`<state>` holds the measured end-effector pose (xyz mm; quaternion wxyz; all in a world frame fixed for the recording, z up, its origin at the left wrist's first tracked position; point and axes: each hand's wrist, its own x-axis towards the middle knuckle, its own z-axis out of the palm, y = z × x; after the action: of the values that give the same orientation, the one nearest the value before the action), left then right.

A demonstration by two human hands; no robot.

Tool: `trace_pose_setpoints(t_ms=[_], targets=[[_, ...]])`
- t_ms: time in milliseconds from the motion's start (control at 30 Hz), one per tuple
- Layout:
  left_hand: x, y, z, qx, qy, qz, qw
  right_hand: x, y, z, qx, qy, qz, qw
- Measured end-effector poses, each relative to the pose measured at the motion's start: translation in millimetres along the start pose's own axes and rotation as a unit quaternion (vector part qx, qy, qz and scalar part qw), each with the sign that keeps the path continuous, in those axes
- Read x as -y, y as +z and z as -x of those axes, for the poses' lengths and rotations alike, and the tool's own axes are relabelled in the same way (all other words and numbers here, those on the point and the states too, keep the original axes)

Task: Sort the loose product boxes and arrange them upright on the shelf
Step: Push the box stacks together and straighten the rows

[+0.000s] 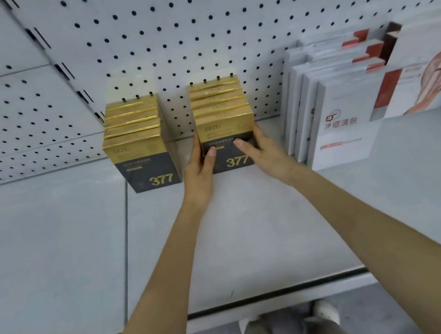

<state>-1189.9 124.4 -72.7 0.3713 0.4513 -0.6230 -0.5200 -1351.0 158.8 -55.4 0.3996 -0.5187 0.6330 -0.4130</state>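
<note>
Risk first: the front box (227,139) of the right-hand row (217,96) is thin and tall, so I'd expect it to tip easily. If the squeeze lets go unevenly, or the box isn't flush against the one behind, it could fall forward onto the shelf (226,239). Pushing too hard could skew the whole row against the pegboard back (188,25), or leave its front out of line with the left-hand row (136,140). There's a gap between the two gold rows, so a sideways nudge has room to twist the stack. The white boxes (335,123) stand near on the right; a wide elbow or wrist swing could clip them.

Hands: both are on that front box.
- left hand (199,170): narrow grip, fingers run up the box's left edge, thumb (211,152) lies on the front face.
- right hand (259,149): the same mirrored, fingers wrapped on the right edge, thumb (240,142) on the front face.

The box is pinched between them, upright, label "377" facing me, base at shelf level. I can't tell if it's fully seated or a hair off the surface. Both gold rows stand upright; I see no loose boxes from here.
</note>
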Motion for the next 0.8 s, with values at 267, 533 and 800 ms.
trace_pose_setpoints(t_ms=[267, 533, 800], targets=[[-22, -4, 10, -0.038, -0.024, -0.069, 0.997, 22, -9, 18, -0.025, 0.028, -0.006, 0.999], [-63, 70, 88, -0.330, 0.009, -0.078, 0.941, 17, -110, 139, -0.177, -0.189, -0.021, 0.966], [-68, 177, 46, -0.124, -0.051, -0.006, 0.991, -48, -178, 90, -0.075, -0.042, -0.060, 0.994]])
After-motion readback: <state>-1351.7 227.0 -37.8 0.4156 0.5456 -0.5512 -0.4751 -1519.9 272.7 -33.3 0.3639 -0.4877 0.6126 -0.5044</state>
